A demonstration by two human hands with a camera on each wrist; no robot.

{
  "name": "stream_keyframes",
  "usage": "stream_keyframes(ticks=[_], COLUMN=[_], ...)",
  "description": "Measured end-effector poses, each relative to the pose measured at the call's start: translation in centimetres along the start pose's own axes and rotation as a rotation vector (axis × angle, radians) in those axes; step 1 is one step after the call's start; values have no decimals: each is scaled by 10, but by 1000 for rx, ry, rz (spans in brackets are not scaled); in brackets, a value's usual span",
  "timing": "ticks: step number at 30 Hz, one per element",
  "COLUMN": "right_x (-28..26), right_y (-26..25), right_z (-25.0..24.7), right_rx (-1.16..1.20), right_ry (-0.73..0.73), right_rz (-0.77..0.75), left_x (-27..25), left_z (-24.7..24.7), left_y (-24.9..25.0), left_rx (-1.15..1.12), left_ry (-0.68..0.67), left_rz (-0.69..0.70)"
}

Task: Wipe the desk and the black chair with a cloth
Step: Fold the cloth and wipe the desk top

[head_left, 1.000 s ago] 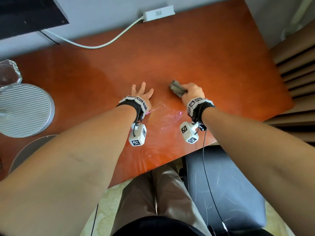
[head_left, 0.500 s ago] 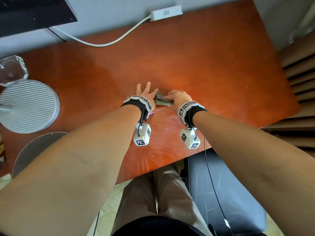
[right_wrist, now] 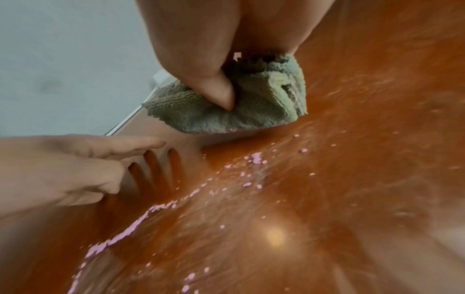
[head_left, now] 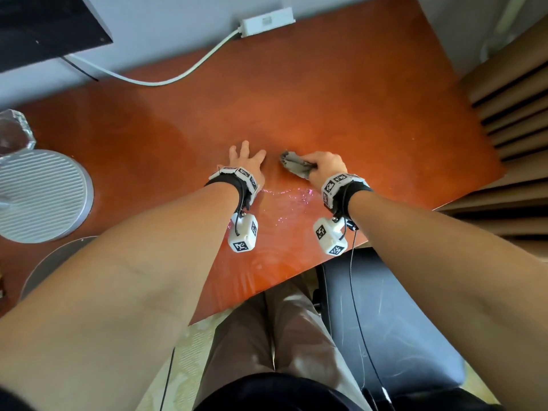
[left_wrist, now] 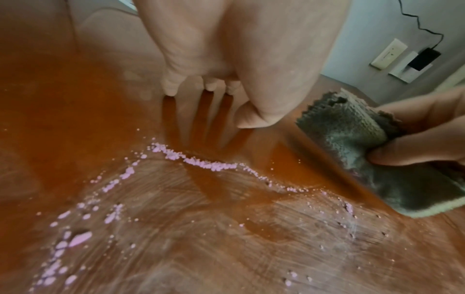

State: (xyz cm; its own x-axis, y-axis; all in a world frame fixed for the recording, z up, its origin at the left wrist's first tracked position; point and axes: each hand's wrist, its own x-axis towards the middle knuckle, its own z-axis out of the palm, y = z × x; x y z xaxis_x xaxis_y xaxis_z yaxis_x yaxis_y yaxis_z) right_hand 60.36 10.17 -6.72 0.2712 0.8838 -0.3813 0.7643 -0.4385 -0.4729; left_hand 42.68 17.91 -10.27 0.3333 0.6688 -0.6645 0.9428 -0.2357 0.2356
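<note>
A folded grey cloth (head_left: pixel 296 167) lies on the reddish-brown desk (head_left: pixel 370 114), gripped by my right hand (head_left: pixel 324 167). In the right wrist view the thumb presses into the cloth (right_wrist: pixel 251 103); the left wrist view shows the cloth (left_wrist: pixel 357 139) pinched between thumb and fingers. My left hand (head_left: pixel 246 161) rests flat on the desk just left of the cloth, fingers straight and spread (left_wrist: pixel 208 65). Pink powder (left_wrist: pixel 201 161) and whitish smears streak the desk near both wrists. The black chair (head_left: pixel 385 321) sits under the desk's front edge at my right.
A round ribbed metal base (head_left: pixel 38 197) and a clear glass (head_left: pixel 14 132) stand at the desk's left. A white power strip (head_left: pixel 267 22) with its cable lies along the back wall. Brown curtain folds (head_left: pixel 516 108) hang at the right. My legs (head_left: pixel 267 336) are below the desk edge.
My right hand has slid the cloth back to the right, away from my left hand, after bringing it up against the left thumb half a second ago. The left hand stayed flat.
</note>
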Motion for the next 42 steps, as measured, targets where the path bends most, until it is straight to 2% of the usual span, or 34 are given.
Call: stream_keyframes(ticks=[5,11,13,16,18,25,42], right_x=[-15,-28,-31,-33,-33,-35,-31], right_y=[36,72,81,88,89,83,25], right_z=[-15,-19,-22,-22,-19,-16,27], right_rx=[44,49,-12,-89,-104,-144,-40], right_ry=[127,222,224,130,79,42,-93], right_rz=[230,376,412,470,458,384,167], left_x=[-5,-1,-1,-9,-13,-7,-10], left_z=[-2,7,8,4,-1,0,-1], left_y=[15,30,31,35,37,35,35], left_rx=[47,-8,20,75,84,70,85], left_ry=[51,-12,-64,-86,-103,-156,-145], left_rz=[125,117,93,95,90,67,73])
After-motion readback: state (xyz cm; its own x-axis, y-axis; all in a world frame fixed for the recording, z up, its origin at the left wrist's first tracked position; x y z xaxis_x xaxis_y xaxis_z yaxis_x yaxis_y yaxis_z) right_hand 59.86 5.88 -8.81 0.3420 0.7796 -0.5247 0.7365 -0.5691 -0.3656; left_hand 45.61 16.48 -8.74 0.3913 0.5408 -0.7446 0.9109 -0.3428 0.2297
